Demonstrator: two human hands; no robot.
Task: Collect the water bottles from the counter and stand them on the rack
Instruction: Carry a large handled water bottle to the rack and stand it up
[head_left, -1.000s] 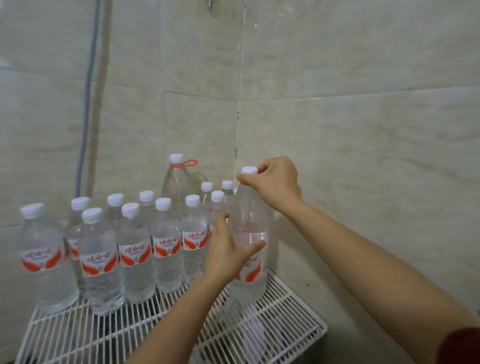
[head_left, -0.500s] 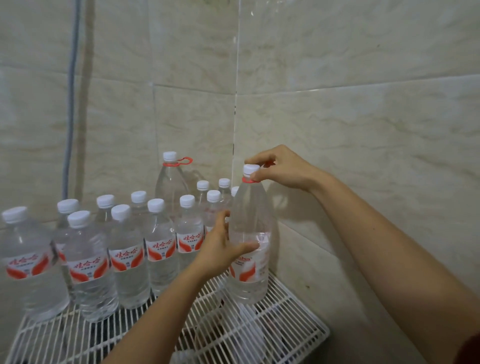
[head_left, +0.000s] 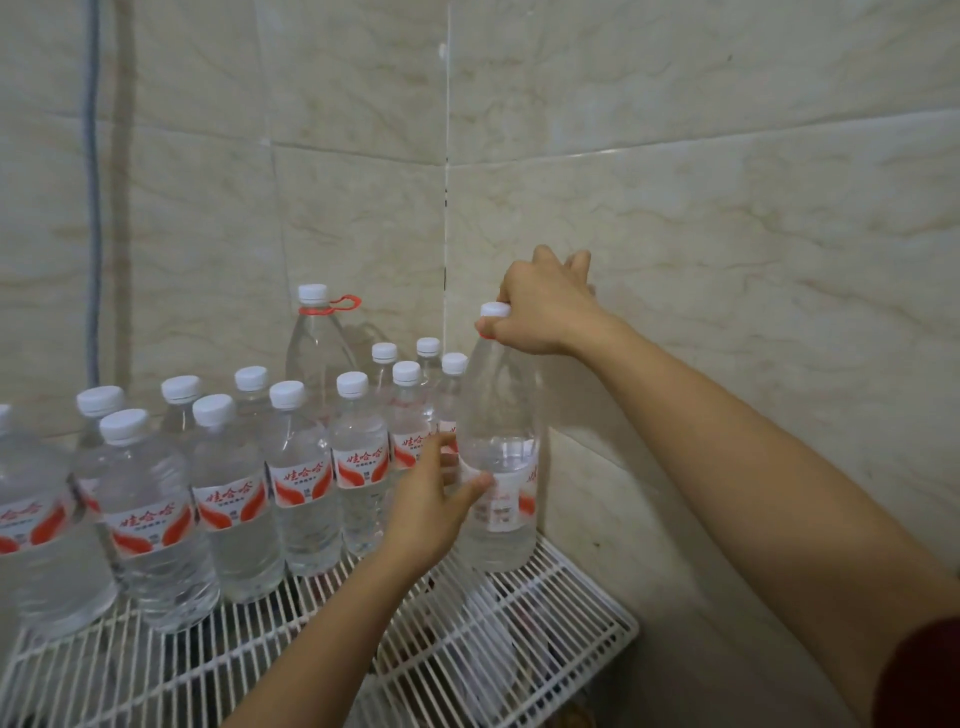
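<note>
Large clear plastic water bottle (head_left: 498, 457), white cap, stands upright at the right rear corner of the white wire rack (head_left: 571, 623), base apparently on the wires, just beside the beige marbled tile wall (head_left: 727, 208). Right hand (head_left: 545, 317) is clamped over cap and neck from above; judged to carry the weight and keep it vertical. Left hand (head_left: 431, 499) cups the body at label height, thumb across the front, fingers round the far side; likely steering it clear of the smaller clear bottles with red-and-white labels (head_left: 301, 478), which stand in rows touching one another to its left. A second tall clear bottle with a red carry loop (head_left: 319, 353) stands behind them. Judgement: placement nearly done, release pending.
</note>
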